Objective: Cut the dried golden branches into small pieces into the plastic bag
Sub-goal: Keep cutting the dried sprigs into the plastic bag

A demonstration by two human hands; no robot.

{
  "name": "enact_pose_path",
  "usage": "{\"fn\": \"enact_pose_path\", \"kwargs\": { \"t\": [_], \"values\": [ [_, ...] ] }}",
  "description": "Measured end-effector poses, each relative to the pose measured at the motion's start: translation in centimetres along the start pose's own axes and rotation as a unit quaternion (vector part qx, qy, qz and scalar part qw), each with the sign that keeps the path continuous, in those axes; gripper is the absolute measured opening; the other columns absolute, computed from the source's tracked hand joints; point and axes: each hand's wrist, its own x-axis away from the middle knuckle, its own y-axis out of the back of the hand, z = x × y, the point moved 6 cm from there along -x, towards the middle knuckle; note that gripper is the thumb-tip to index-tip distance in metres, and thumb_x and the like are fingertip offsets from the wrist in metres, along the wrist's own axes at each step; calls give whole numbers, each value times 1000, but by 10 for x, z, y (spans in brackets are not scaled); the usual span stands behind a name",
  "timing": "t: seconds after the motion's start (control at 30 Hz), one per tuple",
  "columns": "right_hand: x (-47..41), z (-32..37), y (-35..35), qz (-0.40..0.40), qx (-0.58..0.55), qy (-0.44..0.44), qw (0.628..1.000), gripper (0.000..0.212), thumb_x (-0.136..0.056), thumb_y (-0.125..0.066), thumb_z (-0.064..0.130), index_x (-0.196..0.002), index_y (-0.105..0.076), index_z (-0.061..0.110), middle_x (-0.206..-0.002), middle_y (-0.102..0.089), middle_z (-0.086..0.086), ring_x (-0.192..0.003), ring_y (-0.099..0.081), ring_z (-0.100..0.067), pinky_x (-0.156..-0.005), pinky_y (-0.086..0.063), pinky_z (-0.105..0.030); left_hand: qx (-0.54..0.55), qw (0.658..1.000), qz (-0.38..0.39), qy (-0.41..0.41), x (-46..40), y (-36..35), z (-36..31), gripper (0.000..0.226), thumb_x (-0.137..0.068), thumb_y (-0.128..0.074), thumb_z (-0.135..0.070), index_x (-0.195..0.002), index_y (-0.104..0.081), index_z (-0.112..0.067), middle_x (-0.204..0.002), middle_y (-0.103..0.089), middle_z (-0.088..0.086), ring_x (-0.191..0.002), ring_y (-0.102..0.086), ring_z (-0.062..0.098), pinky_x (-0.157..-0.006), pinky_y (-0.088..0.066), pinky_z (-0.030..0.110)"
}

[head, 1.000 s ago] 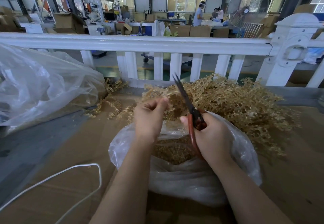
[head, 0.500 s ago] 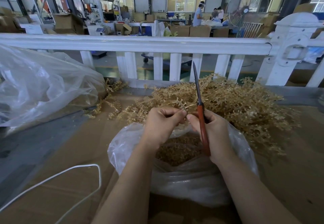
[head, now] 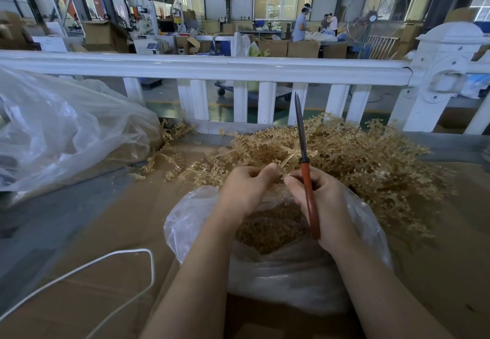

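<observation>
A heap of dried golden branches lies on the cardboard-covered table behind a clear plastic bag that holds cut golden pieces. Over the bag's mouth, my left hand pinches a thin golden twig. My right hand grips red-handled scissors, blades together and pointing straight up, while its fingertips meet the left hand's at the twig.
A large crumpled clear bag fills the left side. A white cord loops across the near left of the cardboard. A white railing runs along the table's far edge; people work far behind it.
The scissors swung from leaning left to standing upright with blades together. My hands came together over the bag, and my left fingers now pinch a twig beside my right fingertips.
</observation>
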Motion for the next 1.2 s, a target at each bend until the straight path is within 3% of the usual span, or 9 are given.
{"fn": "enact_pose_path", "kwargs": {
  "t": [0.13,0.3,0.43,0.57,0.63,0.77,1.0,1.13,1.2],
  "values": [
    [0,1,0,-2,4,-1,1000,7,-77,-75,41,-83,-73,36,-66,-68,4,-60,-62,-12,-68,-54,-42,114,993,27,31,-1,-1,5,22,-92,-65,-47,-83,-75,-29,-79,-72,-18,-73,-64,-6,-60,-39,12],
    [4,7,0,-1,10,16,1000,19,-78,-74,49,-84,-75,32,-74,-71,-4,-74,-68,-31,-79,-57,-57,298,954,-10,19,0,5,0,10,-87,-74,-13,-77,-78,-13,-76,-75,-3,-65,-67,1,-57,-48,9],
    [11,17,0,3,44,44,998,37,-75,-68,64,-73,-67,26,-64,-63,4,-67,-63,-18,-73,-54,-44,288,948,-134,-31,0,22,-3,15,-85,-74,-12,-70,-74,-10,-68,-69,-1,-62,-60,5,-61,-49,12],
    [13,20,4,-16,58,53,997,35,-85,-73,51,-79,-68,17,-68,-66,-1,-69,-64,-18,-74,-54,-45,196,952,-220,-78,3,38,-4,37,-84,-72,-14,-50,-65,-27,-50,-57,-14,-49,-49,-1,-56,-44,17],
    [14,22,4,-25,98,81,992,30,-85,-72,51,-73,-63,25,-62,-62,12,-61,-59,-5,-62,-49,-27,167,956,-230,-78,2,40,-2,42,-84,-73,-16,-47,-62,-32,-46,-52,-17,-46,-45,-3,-59,-39,21],
    [18,29,0,-51,220,145,963,31,-77,-70,62,-75,-52,38,-71,-60,29,-70,-58,7,-59,-39,-6,178,959,-203,-82,-1,36,1,28,-85,-75,-17,-58,-68,-24,-57,-63,-14,-54,-54,-1,-62,-45,20],
    [17,28,-3,-68,353,179,916,62,-72,-55,79,-89,-59,19,-81,-62,12,-68,-52,-6,-55,-29,-7,205,964,-118,-118,-3,28,-2,27,-93,-67,-25,-74,-69,-6,-61,-50,0,-56,-35,10,-52,-32,21],
    [17,28,-3,-73,359,170,915,63,-70,-53,80,-88,-57,20,-80,-61,12,-68,-51,-6,-54,-26,-6,216,963,-73,-142,-3,24,-5,23,-96,-65,-20,-74,-72,-21,-71,-65,-7,-67,-53,6,-67,-44,14],
    [17,28,-3,-72,363,169,914,63,-70,-52,80,-87,-56,20,-80,-61,11,-68,-52,-7,-54,-26,-7,215,962,-63,-153,-4,24,-5,17,-97,-63,-16,-83,-73,-16,-83,-73,-2,-79,-63,7,-77,-49,15]
  ]
}}
